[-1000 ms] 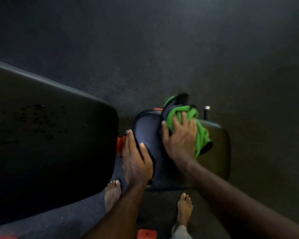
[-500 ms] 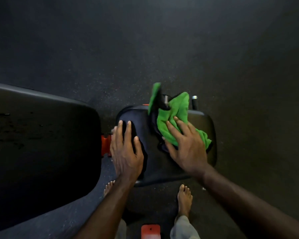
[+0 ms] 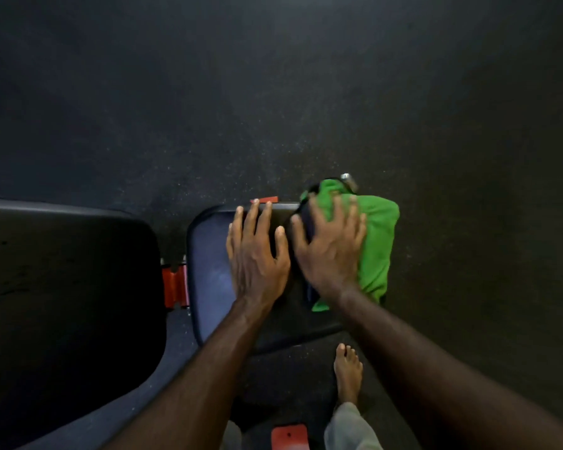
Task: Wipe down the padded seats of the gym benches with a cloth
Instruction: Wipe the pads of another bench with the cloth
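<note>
The right hand point(image 3: 330, 251) lies flat with spread fingers on the green cloth point(image 3: 376, 241), pressing it onto the right side of the small black seat pad point(image 3: 208, 271). The left hand point(image 3: 255, 254) rests flat and open on the pad too. A bigger black pad point(image 3: 69, 287) sits to the left. The floor point(image 3: 273, 92) is dark and speckled.

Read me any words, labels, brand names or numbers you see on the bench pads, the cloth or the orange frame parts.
No readable text anywhere in this view.
Small seat pad: plain dark padding, no logo or label.
Large pad: only faint scuff marks, no lettering.
Green cloth: no tag or print showing.
Orange bracket and orange plate: no numbers or markings; the plate shows only a dark dot.
</note>
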Available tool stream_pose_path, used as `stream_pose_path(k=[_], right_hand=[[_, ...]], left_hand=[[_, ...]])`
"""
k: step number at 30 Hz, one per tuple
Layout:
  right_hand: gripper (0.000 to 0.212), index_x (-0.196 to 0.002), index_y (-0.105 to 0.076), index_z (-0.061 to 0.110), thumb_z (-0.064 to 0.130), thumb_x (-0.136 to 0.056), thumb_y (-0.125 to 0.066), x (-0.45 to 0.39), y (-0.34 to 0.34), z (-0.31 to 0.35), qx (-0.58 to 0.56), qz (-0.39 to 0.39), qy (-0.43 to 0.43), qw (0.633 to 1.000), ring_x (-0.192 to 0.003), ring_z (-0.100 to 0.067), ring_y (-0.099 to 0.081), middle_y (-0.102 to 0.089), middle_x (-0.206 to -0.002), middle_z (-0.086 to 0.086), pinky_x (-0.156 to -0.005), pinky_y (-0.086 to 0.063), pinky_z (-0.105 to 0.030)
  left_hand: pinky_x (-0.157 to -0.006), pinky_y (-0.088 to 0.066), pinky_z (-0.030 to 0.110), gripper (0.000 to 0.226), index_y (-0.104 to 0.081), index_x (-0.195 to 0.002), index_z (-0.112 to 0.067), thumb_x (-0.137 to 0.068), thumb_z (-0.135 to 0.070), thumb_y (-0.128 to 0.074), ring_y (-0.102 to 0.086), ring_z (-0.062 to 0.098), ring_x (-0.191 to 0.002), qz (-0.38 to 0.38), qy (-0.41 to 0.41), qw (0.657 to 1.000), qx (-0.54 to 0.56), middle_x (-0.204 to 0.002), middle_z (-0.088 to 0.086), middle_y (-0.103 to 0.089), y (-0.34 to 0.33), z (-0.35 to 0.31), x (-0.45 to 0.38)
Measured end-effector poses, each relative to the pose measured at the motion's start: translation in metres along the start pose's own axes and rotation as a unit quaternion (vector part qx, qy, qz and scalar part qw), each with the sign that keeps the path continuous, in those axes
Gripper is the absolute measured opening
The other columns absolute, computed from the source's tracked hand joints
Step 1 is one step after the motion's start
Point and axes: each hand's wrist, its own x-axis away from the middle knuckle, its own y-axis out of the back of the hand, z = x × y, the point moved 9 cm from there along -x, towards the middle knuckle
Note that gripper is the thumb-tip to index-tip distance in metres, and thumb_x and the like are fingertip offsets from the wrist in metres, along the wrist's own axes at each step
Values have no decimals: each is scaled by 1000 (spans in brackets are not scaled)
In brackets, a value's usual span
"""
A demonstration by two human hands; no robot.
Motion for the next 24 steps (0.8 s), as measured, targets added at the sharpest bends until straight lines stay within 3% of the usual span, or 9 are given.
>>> stream_pose_path(k=[2,4,8,9,12,14,19,23,24], right_hand=[[56,-157,-39,35,51,-103,-41,16,-6,22,25,33,203,978,-155,-36,-23,-35,-165,-8,-124,-18,-59],[56,-157,-39,36,51,-103,-41,9,-4,9,38,46,286,956,-154,-30,-26,-37,-164,-3,-124,-20,-54],[55,-156,-41,34,51,-104,-37,-3,0,-27,-14,12,-25,1000,-155,-32,-23,-39,-163,-2,-125,-16,-58],[55,-157,-39,35,48,-104,-37,6,0,-19,-20,15,-35,999,-157,-33,-17,-33,-166,-1,-125,-12,-59],[55,-155,-42,33,39,-101,-44,36,-6,10,-34,35,178,983,-158,-29,-16,-30,-168,3,-125,-16,-58],[53,-154,-46,31,36,-101,-47,29,-2,-5,-48,25,216,975,-158,-24,-19,-33,-167,5,-124,-20,-55],[59,-159,-35,32,50,-103,-39,30,-5,-39,-53,-13,-127,990,-158,-35,-12,-22,-171,-2,-123,-16,-64],[56,-160,-32,35,46,-105,-36,61,-4,-31,25,26,160,986,-158,-33,-12,-20,-171,3,-123,-18,-63],[55,-159,-34,35,44,-105,-38,59,-1,-45,14,24,171,985,-158,-30,-14,-22,-171,4,-122,-22,-60]], left_hand=[[-124,-20,47,53,-48,-151,-19,-100,-31,-47,-25,25,-154,-1,-6,1000,-11,-161,3,-41,-2,1,-1],[-123,-19,44,52,-49,-151,-19,-100,-33,-48,-27,25,-154,-8,2,1000,-29,-160,2,-42,-2,3,0],[-124,-19,46,52,-48,-151,-19,-103,-40,-44,-24,23,-154,-7,11,999,-38,-161,2,-41,-1,0,1],[-123,-20,47,52,-48,-151,-19,-103,-39,-43,-24,24,-154,-5,9,999,-35,-161,2,-41,-2,-3,0],[-122,-25,50,51,-50,-149,-18,-101,-35,-43,-27,26,-153,-6,6,999,-35,-159,3,-43,0,-1,0],[-121,-26,50,50,-50,-148,-18,-101,-34,-45,-28,26,-152,-6,8,999,-39,-158,3,-44,0,-2,0],[-122,-26,52,53,-47,-151,-19,-102,-39,-46,-25,25,-154,1,1,999,-36,-161,2,-41,-2,1,1],[-121,-25,51,53,-46,-151,-20,-102,-40,-46,-24,25,-154,9,6,1000,-27,-162,1,-39,-2,2,0],[-121,-25,51,53,-46,-151,-20,-103,-40,-45,-23,24,-154,12,7,1000,-25,-162,1,-38,-2,2,1]])
